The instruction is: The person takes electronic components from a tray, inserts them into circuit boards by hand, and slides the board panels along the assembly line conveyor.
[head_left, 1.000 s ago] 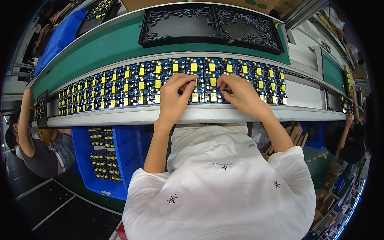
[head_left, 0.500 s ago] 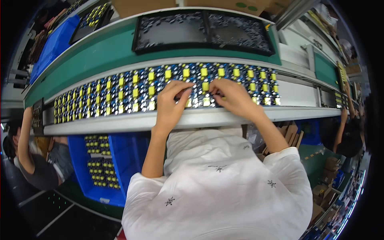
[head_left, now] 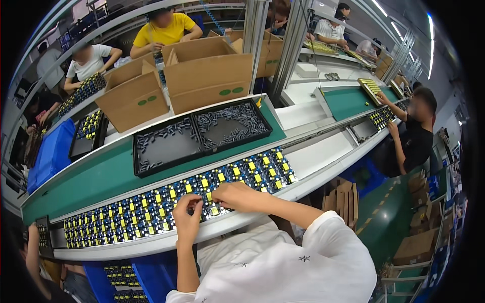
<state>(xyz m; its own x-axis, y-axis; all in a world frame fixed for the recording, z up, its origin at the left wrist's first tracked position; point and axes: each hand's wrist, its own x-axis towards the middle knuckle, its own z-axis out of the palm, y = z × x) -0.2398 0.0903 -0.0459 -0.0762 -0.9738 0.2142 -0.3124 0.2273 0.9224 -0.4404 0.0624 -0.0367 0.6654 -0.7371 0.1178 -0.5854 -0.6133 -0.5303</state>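
Note:
A long row of circuit boards (head_left: 132,218), set with yellow block parts and small blue and silver ones, lies along the line in front of me. Over its right half, my left hand (head_left: 186,222) has thumb and fingertips pinched together just above the boards. Close beside it, my right hand (head_left: 240,197) reaches in from the right, fingers curled down onto the boards. Anything between the fingertips of either hand is too small or hidden. Beyond the boards, a black two-part tray (head_left: 169,145) holds many small dark cylindrical parts (head_left: 237,115).
Open cardboard boxes (head_left: 208,76) stand behind the tray. A blue bin (head_left: 96,280) with more boards is below the line at left. Another person (head_left: 422,121) handles boards at the far right; a co-worker's arm (head_left: 34,252) is at the left end. Metal posts (head_left: 290,55) rise behind.
My view has tilted up and turned, bringing the boxes and people across the line into sight. Both hands stay close together over the boards, and the left fingertips have closed into a tighter pinch.

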